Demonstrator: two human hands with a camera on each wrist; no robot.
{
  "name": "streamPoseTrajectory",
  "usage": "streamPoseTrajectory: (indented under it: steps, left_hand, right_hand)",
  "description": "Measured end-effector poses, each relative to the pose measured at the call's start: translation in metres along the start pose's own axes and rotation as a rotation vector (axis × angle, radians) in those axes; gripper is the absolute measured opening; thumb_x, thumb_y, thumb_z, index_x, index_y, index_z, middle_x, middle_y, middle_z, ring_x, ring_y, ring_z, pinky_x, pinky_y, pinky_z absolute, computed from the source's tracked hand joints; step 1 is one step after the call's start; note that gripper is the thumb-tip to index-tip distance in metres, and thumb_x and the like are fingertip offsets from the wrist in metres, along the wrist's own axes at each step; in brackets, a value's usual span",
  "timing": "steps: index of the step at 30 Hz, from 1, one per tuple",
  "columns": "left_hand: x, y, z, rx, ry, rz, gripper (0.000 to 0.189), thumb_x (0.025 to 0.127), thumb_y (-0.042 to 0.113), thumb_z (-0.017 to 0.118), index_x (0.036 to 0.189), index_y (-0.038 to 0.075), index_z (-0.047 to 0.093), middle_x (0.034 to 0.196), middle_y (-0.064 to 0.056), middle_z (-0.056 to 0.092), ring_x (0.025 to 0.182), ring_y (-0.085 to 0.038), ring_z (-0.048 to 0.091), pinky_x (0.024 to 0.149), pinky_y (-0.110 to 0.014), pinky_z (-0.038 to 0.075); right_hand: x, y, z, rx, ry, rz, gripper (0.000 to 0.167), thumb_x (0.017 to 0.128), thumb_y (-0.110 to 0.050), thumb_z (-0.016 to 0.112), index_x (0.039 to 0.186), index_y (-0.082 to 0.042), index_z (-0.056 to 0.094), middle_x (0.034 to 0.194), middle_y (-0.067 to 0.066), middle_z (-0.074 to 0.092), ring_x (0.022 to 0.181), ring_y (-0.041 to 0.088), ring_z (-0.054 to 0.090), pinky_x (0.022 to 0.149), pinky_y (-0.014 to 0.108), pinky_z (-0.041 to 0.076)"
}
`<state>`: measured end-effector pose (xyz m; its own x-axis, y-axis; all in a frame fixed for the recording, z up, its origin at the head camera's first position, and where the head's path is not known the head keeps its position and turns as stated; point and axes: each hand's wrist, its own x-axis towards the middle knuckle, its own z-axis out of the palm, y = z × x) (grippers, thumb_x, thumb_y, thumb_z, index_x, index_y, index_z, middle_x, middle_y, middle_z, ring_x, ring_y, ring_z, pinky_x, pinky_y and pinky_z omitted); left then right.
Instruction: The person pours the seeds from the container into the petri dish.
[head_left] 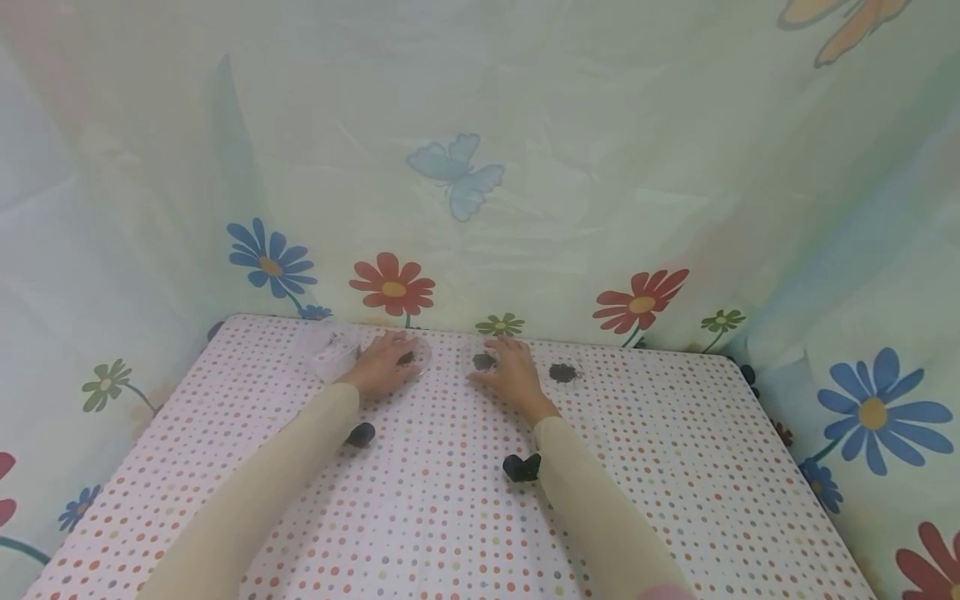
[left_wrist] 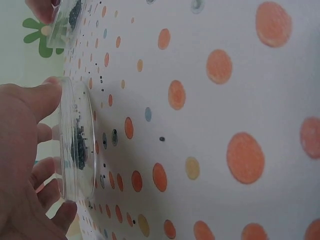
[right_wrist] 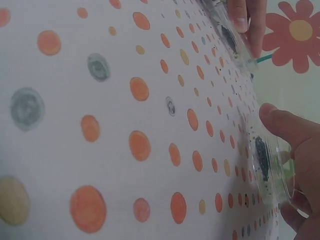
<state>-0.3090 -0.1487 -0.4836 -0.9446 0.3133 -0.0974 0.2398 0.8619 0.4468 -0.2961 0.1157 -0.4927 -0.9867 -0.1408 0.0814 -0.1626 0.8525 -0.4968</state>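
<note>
My left hand point(head_left: 381, 367) grips a clear petri dish point(left_wrist: 77, 145) by its rim, thumb on one side and fingers on the other. Dark grains point(left_wrist: 78, 147) lie inside that dish. A second clear petri dish point(right_wrist: 270, 165), also with dark grains point(right_wrist: 261, 157), is held in my right hand point(head_left: 516, 373) by the edge. Both dishes are low at the tabletop near its back edge; whether they touch the cloth is hard to tell. Right of my right hand is another heap of dark grains point(head_left: 563, 372), seemingly in a clear dish.
Clear plastic ware point(head_left: 332, 348), perhaps stacked dishes or lids, stands left of my left hand. A few loose dark specks point(left_wrist: 162, 139) dot the spotted tablecloth point(head_left: 442, 500). A flowered curtain point(head_left: 525, 233) rises directly behind the table.
</note>
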Motion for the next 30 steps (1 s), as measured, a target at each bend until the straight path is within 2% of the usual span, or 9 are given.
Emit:
streamPoseTrajectory:
  steps: [11, 20, 30]
  left_hand:
    - [0.000, 0.002, 0.002, 0.015, -0.002, 0.001, 0.063, 0.096, 0.045, 0.054, 0.151, 0.026, 0.033, 0.162, -0.006, 0.020, 0.151, -0.033, 0.014, 0.116, -0.069, 0.009]
    - [-0.003, 0.005, -0.002, 0.022, -0.007, 0.000, 0.062, 0.096, 0.044, 0.053, 0.152, 0.025, 0.032, 0.162, -0.007, 0.020, 0.151, -0.033, 0.014, 0.117, -0.067, 0.009]
    - [-0.005, 0.005, -0.004, 0.020, -0.006, -0.003, 0.062, 0.096, 0.043, 0.054, 0.151, 0.025, 0.033, 0.162, -0.008, 0.021, 0.151, -0.034, 0.013, 0.116, -0.069, 0.009]
  right_hand:
    - [-0.001, 0.002, 0.000, 0.023, -0.002, 0.003, 0.075, 0.079, -0.049, 0.075, 0.141, -0.015, 0.049, 0.156, 0.014, 0.033, 0.144, 0.038, 0.027, 0.118, 0.055, 0.026]
    - [-0.007, -0.006, -0.002, 0.098, -0.004, 0.015, 0.072, 0.080, -0.044, 0.075, 0.140, -0.013, 0.049, 0.156, 0.014, 0.032, 0.145, 0.037, 0.024, 0.118, 0.057, 0.023]
    - [-0.006, -0.012, 0.004, 0.075, -0.012, 0.018, 0.070, 0.080, -0.044, 0.076, 0.138, -0.014, 0.051, 0.155, 0.013, 0.035, 0.144, 0.037, 0.027, 0.118, 0.055, 0.025]
